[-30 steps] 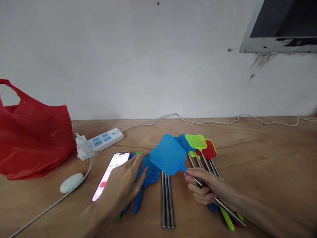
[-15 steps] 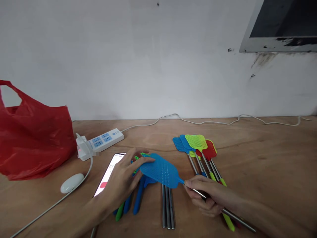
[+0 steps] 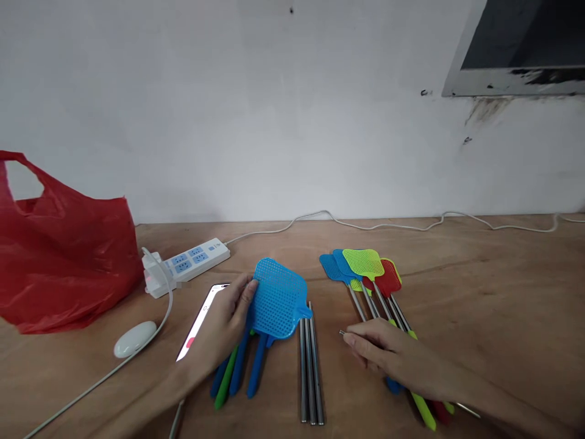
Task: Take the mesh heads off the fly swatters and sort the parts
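Metal rods point(image 3: 309, 372), three, between two hands point(image 3: 231, 317)

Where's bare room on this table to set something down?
Bare wood lies right of the fanned swatters, and between them, the power strip and the white cord. Crowded: around the left hand, with phone, blue swatter head and handles.

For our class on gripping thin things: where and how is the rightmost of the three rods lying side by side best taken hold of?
Probably pinch the rightmost rod around mid-length, from above and its right: it lies flat and thin, the middle rod crowds its left side, and the held blue head shows by its far end.
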A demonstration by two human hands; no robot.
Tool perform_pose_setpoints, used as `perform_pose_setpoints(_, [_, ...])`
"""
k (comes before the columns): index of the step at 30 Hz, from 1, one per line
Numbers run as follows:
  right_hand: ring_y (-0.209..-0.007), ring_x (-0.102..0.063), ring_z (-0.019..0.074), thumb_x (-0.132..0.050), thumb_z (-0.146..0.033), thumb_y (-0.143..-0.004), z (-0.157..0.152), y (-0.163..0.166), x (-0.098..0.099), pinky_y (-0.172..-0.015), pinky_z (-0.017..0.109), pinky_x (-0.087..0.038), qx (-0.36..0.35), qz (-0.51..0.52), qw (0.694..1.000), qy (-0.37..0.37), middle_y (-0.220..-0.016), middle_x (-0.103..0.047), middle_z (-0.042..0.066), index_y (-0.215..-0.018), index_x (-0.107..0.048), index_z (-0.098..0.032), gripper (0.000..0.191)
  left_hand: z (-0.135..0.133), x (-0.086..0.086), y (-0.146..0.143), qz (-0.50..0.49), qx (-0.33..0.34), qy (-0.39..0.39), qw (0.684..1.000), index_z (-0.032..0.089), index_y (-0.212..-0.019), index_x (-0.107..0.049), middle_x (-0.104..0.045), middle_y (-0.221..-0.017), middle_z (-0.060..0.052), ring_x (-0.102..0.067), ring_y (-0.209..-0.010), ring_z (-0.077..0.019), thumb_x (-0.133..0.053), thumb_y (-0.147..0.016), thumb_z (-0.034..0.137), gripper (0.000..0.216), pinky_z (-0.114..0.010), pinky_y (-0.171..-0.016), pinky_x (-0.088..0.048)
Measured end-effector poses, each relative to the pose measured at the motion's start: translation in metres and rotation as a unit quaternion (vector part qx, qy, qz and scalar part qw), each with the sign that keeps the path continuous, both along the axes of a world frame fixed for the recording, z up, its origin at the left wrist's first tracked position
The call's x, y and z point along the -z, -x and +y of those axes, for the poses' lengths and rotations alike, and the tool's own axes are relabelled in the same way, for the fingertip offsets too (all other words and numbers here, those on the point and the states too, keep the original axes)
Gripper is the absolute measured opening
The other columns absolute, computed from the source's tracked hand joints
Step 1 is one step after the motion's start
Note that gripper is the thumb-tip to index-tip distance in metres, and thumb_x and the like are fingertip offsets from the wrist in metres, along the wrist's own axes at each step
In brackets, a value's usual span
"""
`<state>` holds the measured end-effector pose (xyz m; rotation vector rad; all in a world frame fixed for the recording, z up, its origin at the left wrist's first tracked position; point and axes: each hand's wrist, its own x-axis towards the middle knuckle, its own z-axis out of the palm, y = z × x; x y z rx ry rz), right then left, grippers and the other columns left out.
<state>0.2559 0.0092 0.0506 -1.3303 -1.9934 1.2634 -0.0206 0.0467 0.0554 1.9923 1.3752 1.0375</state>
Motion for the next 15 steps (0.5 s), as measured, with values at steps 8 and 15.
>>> perform_pose_setpoints(8, [-0.031, -0.042, 0.0103, -0.042, -0.073, -0.087, 0.017, -0.01, 0.026, -0.034, 0.021, -0.025, 0.098, 0.097, 0.985, 0.106, -0.039, -0.044, -0.008, -0.072, -0.058, -0.02, 0.057, -0.006, 0.01, -0.015, -0.085, 0.083, 0.133, 0.984, 0.022, -0.079, -0.051, -0.038, -0.058, 0.008, -0.039, -0.044, -0.0112, -0.044, -0.098, 0.049, 0.034, -0.021, -0.041, -0.034])
perform_pose_setpoints(15, [-0.035, -0.044, 0.0109, -0.046, -0.07, -0.087, 0.031, -0.004, 0.013, -0.039, 0.023, -0.025, 0.13, 0.1, 0.985, 0.048, -0.041, -0.056, -0.003, -0.077, -0.063, -0.018, 0.056, -0.009, 0.016, -0.011, -0.089, 0.078, 0.196, 0.974, 0.021, -0.093, -0.056, -0.038, -0.055, 0.01, -0.034, -0.036, -0.008, -0.047, -0.096, 0.056, 0.036, -0.018, -0.033, -0.026])
